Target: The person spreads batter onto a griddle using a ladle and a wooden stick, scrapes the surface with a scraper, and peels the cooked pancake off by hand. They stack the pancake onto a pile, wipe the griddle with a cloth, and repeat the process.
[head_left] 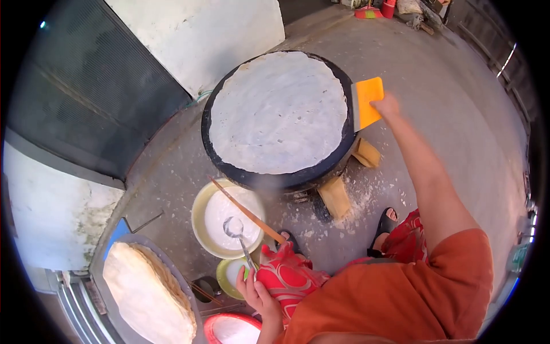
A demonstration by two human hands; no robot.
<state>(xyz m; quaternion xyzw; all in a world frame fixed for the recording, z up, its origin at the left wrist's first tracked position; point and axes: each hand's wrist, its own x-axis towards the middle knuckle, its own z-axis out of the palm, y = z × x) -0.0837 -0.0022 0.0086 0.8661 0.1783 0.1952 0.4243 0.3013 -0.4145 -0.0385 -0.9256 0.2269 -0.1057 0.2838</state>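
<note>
A large round black griddle (209, 135) carries a thin pale flatbread (278, 114) that covers nearly all of its top. My right hand (387, 106) is closed on an orange scraper (368, 102), whose metal blade lies along the griddle's right rim. Down at the lower middle, my left hand (256, 293) grips the handle of a metal ladle (234, 227). The ladle's bowl hangs over a wide cream basin (199, 221) of white batter (216, 213). Across that basin slants a long wooden stick (246, 210), its lower end near my knee.
At lower left stands a thick stack of flatbreads (146, 295). A small green bowl (222, 281) of white liquid and a red basin (211, 327) with white contents sit beside my left hand. Tan blocks (335, 198) and pale crumbs lie below the griddle. A broom (368, 12) is far back.
</note>
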